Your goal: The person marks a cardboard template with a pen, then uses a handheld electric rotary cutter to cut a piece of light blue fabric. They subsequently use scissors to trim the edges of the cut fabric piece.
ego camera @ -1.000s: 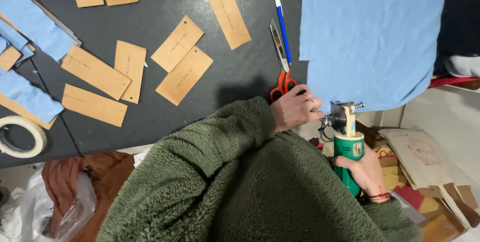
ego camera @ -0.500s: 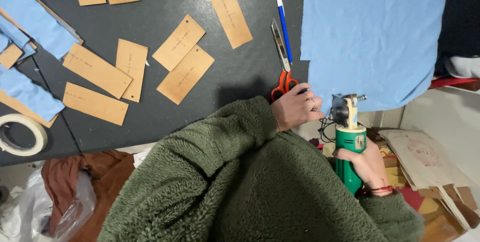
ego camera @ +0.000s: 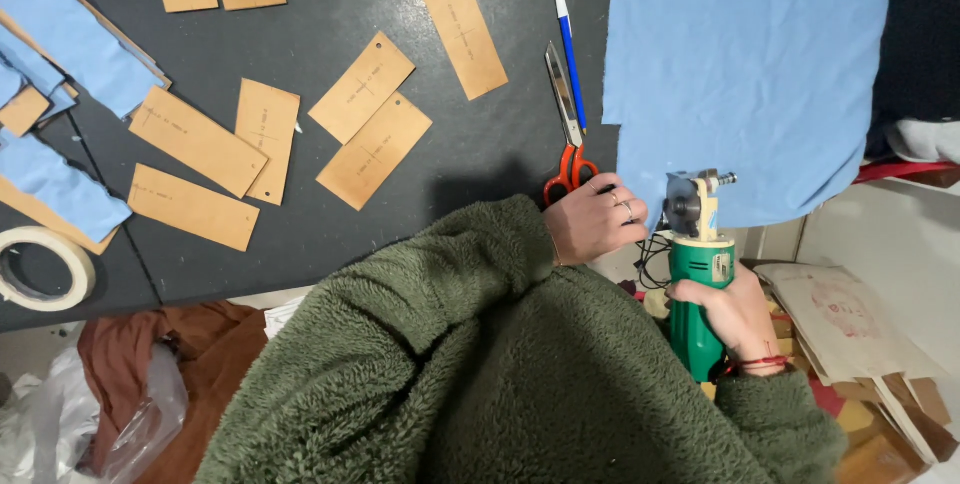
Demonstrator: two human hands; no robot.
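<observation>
At the near edge of the dark tabletop [ego camera: 480, 144], toward its right end, the person holds a green handheld electric cutter [ego camera: 697, 274] upright, its grey head level with the lower hem of the blue fabric sheet [ego camera: 750, 64] that covers the tabletop's far right corner and hangs over the near edge. The right hand [ego camera: 735, 314] has its fingers wrapped tight around the cutter's green body; the left hand [ego camera: 592, 219], reaching across from a green fleece sleeve [ego camera: 450, 274], sits curled just beside the cutter head and next to the orange handles of the scissors [ego camera: 566, 114]. Its fingers are bent together, but whether they pinch the fabric edge or a part of the tool cannot be told. This looks like the readying step before a cut: the tool is gripped and brought to the hem, not yet into the cloth. The next move would call for a steady left hand keeping the fabric taut and fingers well off the blade line. The blade itself is hard to make out, the cable below is half hidden, and the fleece hides the near edge. A blue pen [ego camera: 570, 54] lies beside the scissors; brown card tags [ego camera: 372, 144] lie near the tabletop's middle.
</observation>
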